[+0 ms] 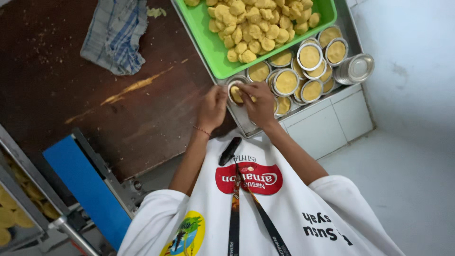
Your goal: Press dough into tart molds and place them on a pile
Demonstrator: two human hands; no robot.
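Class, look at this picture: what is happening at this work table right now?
A person in a white shirt works both hands over a small round tin on a metal tray. The right hand presses yellow dough into it; the left hand steadies beside it. Filled tins crowd the tray, and a green tray holds dough balls.

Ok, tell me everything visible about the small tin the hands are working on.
The small round tin looks like shiny metal, shallow, holding yellow dough. It sits upright on the metal tray, beside the green tray. The right hand covers its right side, fingers pressing in; the left hand touches its left edge.
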